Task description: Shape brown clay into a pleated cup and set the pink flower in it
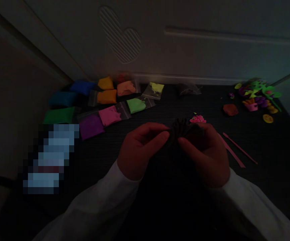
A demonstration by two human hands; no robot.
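The scene is very dim. My left hand point(141, 147) and my right hand point(205, 155) meet over the middle of a dark ribbed table point(273, 147). Both pinch a dark lump of clay point(181, 129) between thumbs and fingertips. The lump is hard to make out; it looks folded or ridged. Just behind it lies a small pink clay piece point(198, 118). White sleeves cover both my forearms.
Several bags of coloured clay lie at the back left: blue point(82, 87), green point(59, 115), purple point(91, 126), pink point(110, 115), orange point(106, 96), lime point(136, 105), yellow point(156, 88). Two pink modelling sticks point(239, 152) lie right of my hands. Finished clay figures point(258, 95) and a red lump point(230, 109) sit far right.
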